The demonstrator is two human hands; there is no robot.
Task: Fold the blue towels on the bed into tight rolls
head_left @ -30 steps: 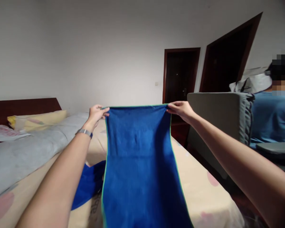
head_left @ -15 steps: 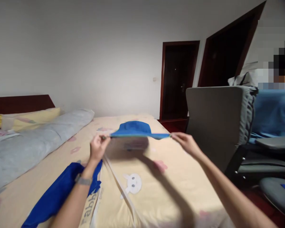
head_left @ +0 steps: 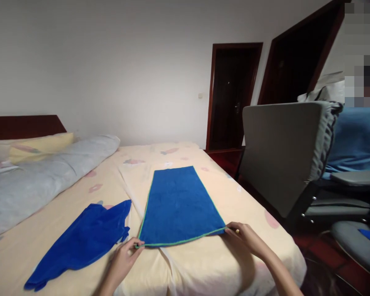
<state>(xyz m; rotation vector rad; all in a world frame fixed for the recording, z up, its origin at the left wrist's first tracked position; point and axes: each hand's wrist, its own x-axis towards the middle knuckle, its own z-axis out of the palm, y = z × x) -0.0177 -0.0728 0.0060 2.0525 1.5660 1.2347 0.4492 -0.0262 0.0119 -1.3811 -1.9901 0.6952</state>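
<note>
- Coming down since the earlier frame, the green-edged towel [head_left: 177, 209] is now lying spread on the bed [head_left: 203, 267] instead of hanging in mid-air, and both hands are sitting lower than before.
- Left hand [head_left: 126, 254]: its grip is pinching the towel's near left corner between thumb and fingers.
- Right hand [head_left: 245, 237]: its grip is pinching the towel's near right corner, with a shadow falling on the bed just below.
- Green trim is running along the towel's left, right and near edges; its blue middle is lying mostly flat, though I cannot tell whether the near edge is touching the bed.
- Left of the towel and apart from it, a dark blue cloth [head_left: 83, 242] is lying rumpled on the bed.
- Well to the right of the towel, past the bed's edge, a round gray seat [head_left: 353, 242] is carrying something blue.
- Right of the towel and beyond it, a gray chair [head_left: 280, 152] is standing, with a person in a blue top [head_left: 357, 135] showing beside its back.
- Left of the towel and farther off, a rolled gray quilt [head_left: 64, 160] is stretching toward a yellow pillow [head_left: 46, 147] and a dark headboard [head_left: 21, 126].
- Far beyond the towel, to its right, a dark door [head_left: 230, 98] is standing closed.
</note>
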